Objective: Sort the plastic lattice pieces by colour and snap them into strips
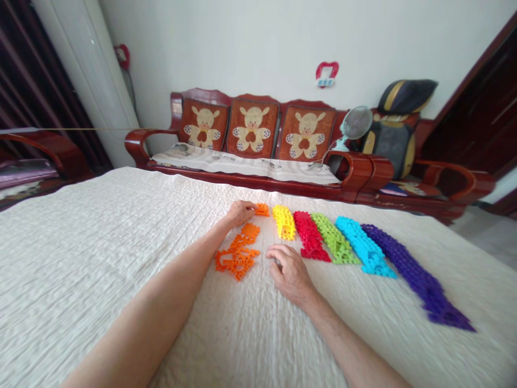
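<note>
My left hand (239,212) reaches to the far end of a row of orange plastic pieces and its fingers close on one orange piece (262,209). More orange pieces (238,253) lie loosely between my two arms. My right hand (287,269) rests knuckles up on the cream cloth (100,242), fingers curled, just beside the orange pile; what is under its fingers is hidden. To the right lie rows of yellow pieces (284,222), red pieces (310,236), green pieces (334,239), cyan pieces (364,247) and purple pieces (416,275).
A wooden sofa (250,134) with bear-print cushions stands behind the cloth-covered surface. A small fan (355,125) and a backpack (393,126) sit at its right end. A dark wooden door is at far right, another chair at far left.
</note>
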Demonstrator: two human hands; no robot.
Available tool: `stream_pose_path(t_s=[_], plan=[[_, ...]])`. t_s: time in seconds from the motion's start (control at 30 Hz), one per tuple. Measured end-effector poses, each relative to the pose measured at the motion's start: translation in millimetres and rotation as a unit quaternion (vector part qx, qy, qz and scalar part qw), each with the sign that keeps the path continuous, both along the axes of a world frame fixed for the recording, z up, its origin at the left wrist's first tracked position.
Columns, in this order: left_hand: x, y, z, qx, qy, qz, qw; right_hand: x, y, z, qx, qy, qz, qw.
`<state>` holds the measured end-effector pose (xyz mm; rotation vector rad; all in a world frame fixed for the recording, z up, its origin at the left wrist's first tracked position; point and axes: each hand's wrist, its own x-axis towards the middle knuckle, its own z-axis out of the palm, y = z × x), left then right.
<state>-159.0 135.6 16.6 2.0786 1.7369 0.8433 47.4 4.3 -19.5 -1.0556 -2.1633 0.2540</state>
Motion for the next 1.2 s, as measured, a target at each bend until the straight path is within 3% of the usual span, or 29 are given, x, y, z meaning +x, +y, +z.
stream_pose_path(t_s=[0.4,0.83,0.97,1.2], plan=[[0.2,6.7,-14.4,0.031,-0.007,0.001,0.999,0.5,0.6,-1.9,0.007,-0.003,-0.002,1.0],[2.9,7.0,-18.2,0.052,-0.038,0.017,0.998,1.2,1.4,-2.2,0.012,-0.002,0.005,1.0],[3.5,5.6,-16.8,0.057,-0.039,0.027,0.997,0.8,1.2,-1.4,0.012,-0.004,0.006,1.0],[5.8,0.5,-5.3,0.029,0.051,0.06,0.996,0.1,0.9,-1.0,0.008,-0.008,0.001,1.0]])
